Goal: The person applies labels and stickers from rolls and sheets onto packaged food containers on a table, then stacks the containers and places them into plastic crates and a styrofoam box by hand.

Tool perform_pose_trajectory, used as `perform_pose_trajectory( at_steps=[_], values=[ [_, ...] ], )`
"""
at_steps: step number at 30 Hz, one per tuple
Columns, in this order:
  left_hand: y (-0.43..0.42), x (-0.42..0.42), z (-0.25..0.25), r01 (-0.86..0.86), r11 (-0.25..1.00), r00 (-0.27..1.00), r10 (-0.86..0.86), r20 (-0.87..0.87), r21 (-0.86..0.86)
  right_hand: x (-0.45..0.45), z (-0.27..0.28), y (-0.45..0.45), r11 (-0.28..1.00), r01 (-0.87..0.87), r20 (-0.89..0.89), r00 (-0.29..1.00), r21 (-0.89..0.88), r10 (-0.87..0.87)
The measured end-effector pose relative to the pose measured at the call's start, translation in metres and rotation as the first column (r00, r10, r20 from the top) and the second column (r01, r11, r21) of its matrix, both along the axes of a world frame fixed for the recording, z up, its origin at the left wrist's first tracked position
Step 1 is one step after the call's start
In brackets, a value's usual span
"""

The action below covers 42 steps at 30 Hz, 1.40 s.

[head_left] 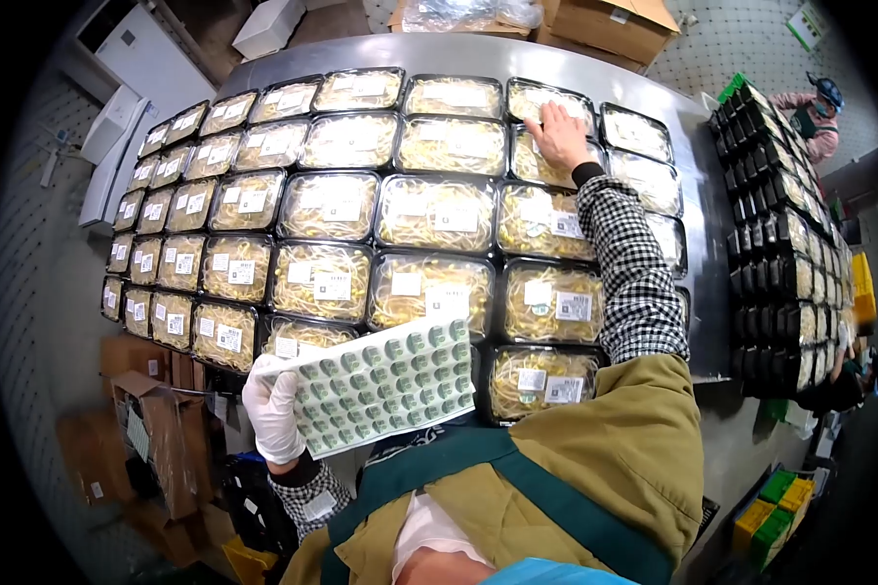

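Observation:
My left hand, in a white glove, grips the left edge of a sheet of round green stickers. That sheet is tilted up near my body and hides parts of the packs behind it. Stretched out toward the far side, my bare right hand lies with its fingers spread on a film-covered pack of bean sprouts. Rows of similar black trays surround it, such as a nearer pack with white labels and a small green round sticker. My right sleeve covers part of some packs.
The packs rest on a steel table. Tall stacks of black trays stand to the right, with a co-worker behind them. Cardboard boxes lie beyond the far edge, and more cartons sit at lower left. Yellow and green crates are at lower right.

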<state>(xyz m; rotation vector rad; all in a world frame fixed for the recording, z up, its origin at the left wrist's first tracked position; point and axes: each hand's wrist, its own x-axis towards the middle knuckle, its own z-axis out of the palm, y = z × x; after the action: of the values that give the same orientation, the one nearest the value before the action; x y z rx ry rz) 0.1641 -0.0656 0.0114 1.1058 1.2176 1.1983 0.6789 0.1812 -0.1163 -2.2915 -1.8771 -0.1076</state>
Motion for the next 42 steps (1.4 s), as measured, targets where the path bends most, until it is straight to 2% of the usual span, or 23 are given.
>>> perform_pose_trajectory(
  at_steps=[4, 8, 10, 11, 12, 13, 14, 15, 16, 18, 19, 20, 22, 25, 26, 28, 30, 31, 32, 34, 36, 38, 42],
  values=[
    [-0.003, 0.0, -0.002, -0.146, 0.986, 0.988, 0.15, 0.041, -0.083, -0.003, -0.004, 0.002, 0.998, 0.006, 0.036, 0.999, -0.064, -0.004],
    [0.001, 0.011, 0.013, -0.108, 0.989, 0.984, 0.121, 0.131, -0.097, -0.028, 0.031, -0.009, 0.993, 0.113, 0.212, 0.972, -0.03, -0.104],
    [0.006, 0.005, 0.009, -0.08, 0.997, 0.997, 0.08, 0.007, -0.012, -0.07, 0.054, -0.027, 0.97, -0.036, -0.108, 0.992, 0.239, 0.063],
    [0.009, 0.006, 0.012, -0.097, 0.995, 0.995, 0.096, 0.015, 0.015, -0.098, 0.074, -0.045, 0.933, -0.25, -0.446, 0.826, 0.257, 0.345],
    [0.01, 0.008, 0.014, -0.111, 0.993, 0.994, 0.11, 0.022, 0.037, -0.13, 0.094, -0.069, 0.903, -0.41, -0.773, 0.529, 0.128, 0.35],
    [0.01, 0.006, 0.015, -0.119, 0.991, 0.991, 0.116, 0.064, 0.055, -0.16, 0.116, -0.103, 0.755, -0.634, -0.934, 0.144, 0.166, 0.326],
    [0.01, 0.004, 0.014, -0.117, 0.99, 0.988, 0.109, 0.108, 0.074, -0.182, 0.117, -0.13, 0.634, -0.728, -0.938, -0.04, 0.263, 0.343],
    [0.007, 0.002, 0.013, -0.137, 0.981, 0.982, 0.116, 0.149, 0.137, -0.205, 0.128, -0.156, 0.655, -0.733, -0.965, -0.007, 0.182, 0.261],
    [0.007, -0.005, 0.01, -0.147, 0.969, 0.985, 0.125, 0.119, 0.199, -0.221, 0.137, -0.175, 0.756, -0.646, -0.921, 0.223, 0.106, 0.319],
    [0.005, -0.02, 0.008, -0.137, 0.962, 0.987, 0.111, 0.12, 0.238, -0.242, 0.137, -0.195, 0.861, -0.501, -0.938, 0.245, 0.092, 0.243],
    [0.003, -0.026, 0.01, -0.147, 0.961, 0.986, 0.123, 0.116, 0.232, -0.251, 0.136, -0.199, 0.873, -0.478, -0.954, 0.204, 0.098, 0.22],
    [0.004, -0.034, 0.008, -0.13, 0.953, 0.99, 0.111, 0.083, 0.275, -0.26, 0.134, -0.205, 0.895, -0.436, -0.988, 0.061, 0.099, 0.14],
    [0.001, -0.055, 0.007, -0.12, 0.96, 0.991, 0.101, 0.088, 0.255, -0.28, 0.124, -0.216, 0.906, -0.352, -0.961, 0.054, 0.236, 0.271],
    [0.002, -0.104, -0.009, -0.1, 0.917, 0.982, 0.153, -0.11, 0.386, -0.324, 0.125, -0.242, 0.913, -0.197, -0.932, -0.008, 0.357, 0.362],
    [0.002, -0.12, -0.009, -0.092, 0.893, 0.97, 0.18, -0.164, 0.44, -0.343, 0.123, -0.255, 0.945, -0.148, -0.956, -0.069, 0.293, 0.286],
    [-0.001, -0.151, -0.008, -0.063, 0.841, 0.934, 0.24, -0.266, 0.538, -0.38, 0.117, -0.271, 0.942, -0.084, -0.945, 0.009, 0.324, 0.326],
    [-0.003, -0.181, -0.016, -0.042, 0.807, 0.935, 0.239, -0.261, 0.589, -0.409, 0.123, -0.28, 0.951, -0.09, -0.948, 0.096, 0.295, 0.303],
    [-0.003, -0.19, -0.014, -0.028, 0.797, 0.948, 0.213, -0.237, 0.604, -0.406, 0.123, -0.279, 0.956, -0.217, -0.964, 0.137, 0.196, 0.229],
    [-0.003, -0.201, -0.012, -0.016, 0.784, 0.959, 0.188, -0.212, 0.62, -0.417, 0.127, -0.278, 0.933, -0.25, -0.957, 0.06, 0.26, 0.283],
    [-0.001, -0.226, -0.018, 0.058, 0.807, 0.963, 0.11, -0.247, 0.587, -0.439, 0.152, -0.281, 0.822, -0.435, -0.703, 0.448, 0.368, 0.552],
    [0.0, -0.237, -0.018, 0.113, 0.816, 0.967, 0.041, -0.253, 0.567, -0.454, 0.168, -0.285, 0.731, -0.611, -0.38, 0.625, 0.304, 0.681],
    [0.005, -0.245, -0.018, 0.165, 0.827, 0.966, -0.026, -0.257, 0.537, -0.466, 0.169, -0.292, 0.713, -0.639, -0.197, 0.689, 0.29, 0.697],
    [0.013, -0.246, -0.026, 0.248, 0.886, 0.964, -0.185, -0.193, 0.391, -0.476, 0.148, -0.312, 0.714, -0.6, -0.199, 0.699, 0.361, 0.687]
  ],
)
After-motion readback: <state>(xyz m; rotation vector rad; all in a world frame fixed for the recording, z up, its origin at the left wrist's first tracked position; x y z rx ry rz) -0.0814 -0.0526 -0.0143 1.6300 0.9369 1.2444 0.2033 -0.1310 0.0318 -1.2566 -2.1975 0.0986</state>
